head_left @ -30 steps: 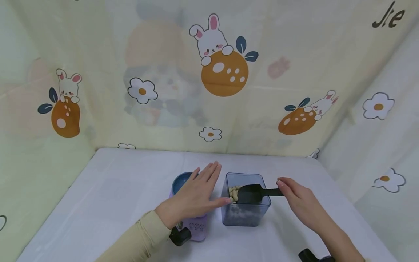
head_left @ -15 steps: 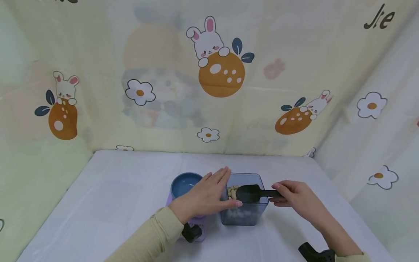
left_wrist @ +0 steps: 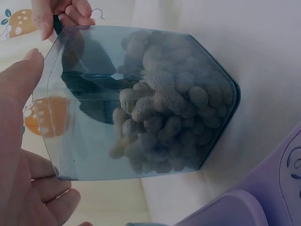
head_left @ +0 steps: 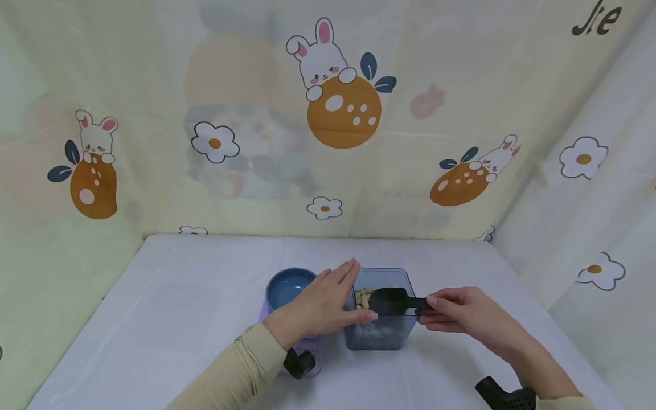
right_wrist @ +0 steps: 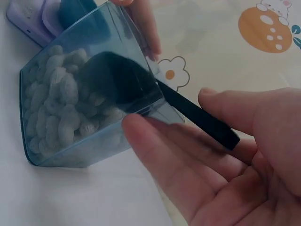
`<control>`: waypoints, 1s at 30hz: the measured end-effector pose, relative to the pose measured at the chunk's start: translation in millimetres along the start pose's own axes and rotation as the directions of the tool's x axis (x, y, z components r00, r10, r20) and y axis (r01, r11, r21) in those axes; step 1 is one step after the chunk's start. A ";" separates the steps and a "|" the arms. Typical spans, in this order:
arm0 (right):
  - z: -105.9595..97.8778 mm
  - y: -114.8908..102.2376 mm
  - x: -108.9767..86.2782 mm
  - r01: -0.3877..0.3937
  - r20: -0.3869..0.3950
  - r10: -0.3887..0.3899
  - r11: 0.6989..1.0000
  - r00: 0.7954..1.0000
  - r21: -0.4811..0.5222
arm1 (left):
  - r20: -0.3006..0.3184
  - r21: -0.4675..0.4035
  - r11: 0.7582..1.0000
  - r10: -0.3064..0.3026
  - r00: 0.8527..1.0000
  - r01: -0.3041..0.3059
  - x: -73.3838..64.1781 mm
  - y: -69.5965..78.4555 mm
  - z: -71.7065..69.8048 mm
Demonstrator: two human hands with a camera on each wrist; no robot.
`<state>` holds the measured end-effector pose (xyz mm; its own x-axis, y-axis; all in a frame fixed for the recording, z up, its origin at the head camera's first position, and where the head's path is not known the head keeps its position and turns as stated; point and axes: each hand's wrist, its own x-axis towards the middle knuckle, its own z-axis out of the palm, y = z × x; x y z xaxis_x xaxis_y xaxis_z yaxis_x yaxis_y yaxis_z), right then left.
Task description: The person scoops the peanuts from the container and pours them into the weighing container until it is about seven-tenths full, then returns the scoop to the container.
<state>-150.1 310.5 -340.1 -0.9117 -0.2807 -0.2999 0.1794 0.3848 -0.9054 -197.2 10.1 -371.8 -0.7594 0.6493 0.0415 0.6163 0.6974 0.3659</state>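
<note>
A clear blue box [head_left: 381,336] holds unshelled peanuts [left_wrist: 160,108]. Inside it lies the blade of a black scoop [head_left: 390,302], its handle reaching out over the right rim. My left hand [head_left: 320,304] rests at the box's left rim with straight fingers, the thumb at the near edge. At the scoop's handle is my right hand [head_left: 463,310]. Its extended fingers lie beneath the handle and the index fingertip is by the box rim. In the right wrist view the thumb stands a little off the handle [right_wrist: 202,115].
Left of the box, partly behind my left hand, a blue bowl [head_left: 289,289] sits on a lilac base [head_left: 312,364]. The white table [head_left: 179,319] is enclosed by curtains [head_left: 256,216] printed with rabbits and flowers.
The left hand has moved right, from beside the box to its rim. The right hand has slid along the handle toward the box, fingers now beneath it. The scoop stays in the box.
</note>
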 end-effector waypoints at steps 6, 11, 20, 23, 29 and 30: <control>-2.0 -2.1 -1.2 0.015 -0.015 -0.015 1.000 1.000 0.000 | -0.008 0.002 1.000 0.000 1.000 0.000 0.4 -0.5 0.2; -2.8 -4.2 -1.7 0.031 -0.026 -0.031 0.999 0.999 0.019 | -0.003 0.004 1.000 -0.004 1.000 0.004 0.0 -1.2 1.0; -6.3 -4.1 -2.5 0.074 -0.023 -0.072 0.993 0.997 0.093 | 0.003 0.004 1.000 -0.004 1.000 0.004 0.6 -0.1 1.2; -7.1 -5.9 -3.2 0.080 -0.032 -0.078 0.993 0.996 0.089 | 0.005 0.013 1.000 -0.008 1.000 0.008 0.4 0.7 -0.4; -5.8 -11.7 -3.9 0.128 -0.077 -0.123 0.990 0.989 0.060 | 0.003 0.047 0.999 -0.028 1.000 0.028 0.9 2.9 -3.3; -5.4 -12.6 -3.4 0.132 -0.081 -0.127 0.990 0.989 0.051 | 0.001 0.054 0.998 -0.031 1.000 0.031 0.9 3.2 -3.6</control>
<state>-151.2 311.4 -326.0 -0.9541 -0.2551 -0.1568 0.0764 0.2990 -0.9512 -196.6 11.8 -367.2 -0.7777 0.6280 0.0291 0.6031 0.7321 0.3166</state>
